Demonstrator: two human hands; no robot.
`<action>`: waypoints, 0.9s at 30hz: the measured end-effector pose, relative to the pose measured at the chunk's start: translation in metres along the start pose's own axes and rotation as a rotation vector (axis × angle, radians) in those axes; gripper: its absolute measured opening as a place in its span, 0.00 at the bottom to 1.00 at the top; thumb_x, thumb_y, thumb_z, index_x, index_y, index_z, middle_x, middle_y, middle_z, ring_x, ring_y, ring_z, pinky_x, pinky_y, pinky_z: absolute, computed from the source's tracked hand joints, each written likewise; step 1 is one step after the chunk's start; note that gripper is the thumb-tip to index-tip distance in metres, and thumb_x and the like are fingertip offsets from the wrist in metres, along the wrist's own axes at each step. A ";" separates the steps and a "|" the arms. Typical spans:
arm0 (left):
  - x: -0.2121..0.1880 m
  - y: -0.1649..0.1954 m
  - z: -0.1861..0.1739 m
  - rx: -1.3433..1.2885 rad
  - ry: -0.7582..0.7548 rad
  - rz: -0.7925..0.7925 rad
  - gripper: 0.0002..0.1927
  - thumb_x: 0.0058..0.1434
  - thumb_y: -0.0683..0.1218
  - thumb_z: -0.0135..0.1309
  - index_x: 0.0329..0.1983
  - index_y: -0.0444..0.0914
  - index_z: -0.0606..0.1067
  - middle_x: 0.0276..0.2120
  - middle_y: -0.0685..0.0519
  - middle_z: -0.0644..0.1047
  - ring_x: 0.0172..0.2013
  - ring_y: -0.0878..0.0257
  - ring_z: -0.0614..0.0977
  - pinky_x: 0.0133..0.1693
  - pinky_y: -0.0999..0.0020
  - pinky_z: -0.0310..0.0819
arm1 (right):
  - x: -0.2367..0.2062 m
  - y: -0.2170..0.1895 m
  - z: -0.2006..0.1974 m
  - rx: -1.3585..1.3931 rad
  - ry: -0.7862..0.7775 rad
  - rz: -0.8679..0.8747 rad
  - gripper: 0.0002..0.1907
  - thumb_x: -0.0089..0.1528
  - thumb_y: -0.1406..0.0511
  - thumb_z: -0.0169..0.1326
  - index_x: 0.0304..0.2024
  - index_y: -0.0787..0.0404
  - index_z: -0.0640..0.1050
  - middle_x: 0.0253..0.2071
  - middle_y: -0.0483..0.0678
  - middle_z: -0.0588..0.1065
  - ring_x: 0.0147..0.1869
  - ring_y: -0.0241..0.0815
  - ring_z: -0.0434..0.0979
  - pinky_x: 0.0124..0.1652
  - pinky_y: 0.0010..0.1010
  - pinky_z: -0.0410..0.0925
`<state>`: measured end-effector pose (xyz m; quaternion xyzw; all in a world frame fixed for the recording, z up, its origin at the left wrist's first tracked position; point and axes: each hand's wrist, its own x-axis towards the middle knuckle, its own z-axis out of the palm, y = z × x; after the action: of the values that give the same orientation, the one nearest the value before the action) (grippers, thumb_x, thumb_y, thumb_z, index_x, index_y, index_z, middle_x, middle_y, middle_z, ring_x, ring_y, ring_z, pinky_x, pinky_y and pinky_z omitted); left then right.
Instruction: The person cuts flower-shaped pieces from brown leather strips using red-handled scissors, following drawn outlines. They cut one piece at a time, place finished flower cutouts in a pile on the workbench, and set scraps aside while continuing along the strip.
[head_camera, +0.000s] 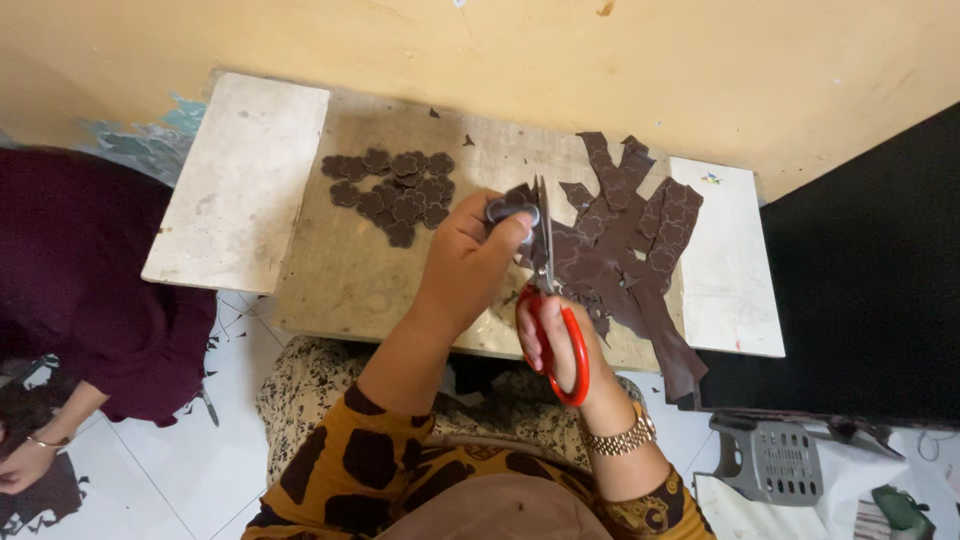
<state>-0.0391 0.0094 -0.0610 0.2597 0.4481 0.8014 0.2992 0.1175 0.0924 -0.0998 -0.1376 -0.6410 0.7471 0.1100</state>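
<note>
Yellow wall backs a low wooden board laid over white slabs, above a white tiled floor. At the far left another person in a dark maroon garment sits low, one hand with a bangle near dark scraps on the tiles. On the board's left part lies a cluster of cut brown flower shapes. Just right of it the left hand is closed, thumb and fingers pinching a small brown piece held up to the blades. The right hand, a gold watch on its wrist, has fingers through the red handles of the scissors, whose blades point away and look nearly closed against the piece. Right of them a heap of brown strips with flower-shaped holes spreads over the board's edge, beside a black panel
</note>
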 end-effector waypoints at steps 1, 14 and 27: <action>0.002 -0.002 -0.002 -0.029 0.024 0.008 0.05 0.66 0.43 0.54 0.39 0.36 0.75 0.31 0.60 0.77 0.32 0.74 0.75 0.36 0.77 0.71 | 0.003 -0.002 0.000 -0.059 -0.016 -0.011 0.33 0.70 0.40 0.36 0.27 0.60 0.67 0.21 0.42 0.63 0.22 0.34 0.61 0.25 0.25 0.58; 0.010 -0.002 -0.023 0.084 0.134 0.138 0.10 0.64 0.41 0.59 0.47 0.32 0.78 0.36 0.56 0.81 0.36 0.72 0.80 0.40 0.77 0.75 | 0.040 -0.033 0.005 -0.339 0.089 0.026 0.28 0.69 0.44 0.42 0.37 0.62 0.71 0.26 0.45 0.70 0.30 0.37 0.71 0.33 0.28 0.67; -0.004 -0.006 0.012 -0.509 -0.167 -0.265 0.10 0.65 0.42 0.59 0.48 0.36 0.76 0.44 0.53 0.78 0.44 0.64 0.77 0.49 0.67 0.75 | -0.007 -0.038 -0.002 0.510 -0.343 -0.066 0.22 0.70 0.53 0.56 0.44 0.67 0.70 0.33 0.45 0.66 0.34 0.35 0.63 0.34 0.26 0.58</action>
<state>-0.0270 0.0161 -0.0612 0.1808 0.2367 0.8177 0.4925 0.1243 0.0978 -0.0623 0.0437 -0.4463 0.8921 0.0554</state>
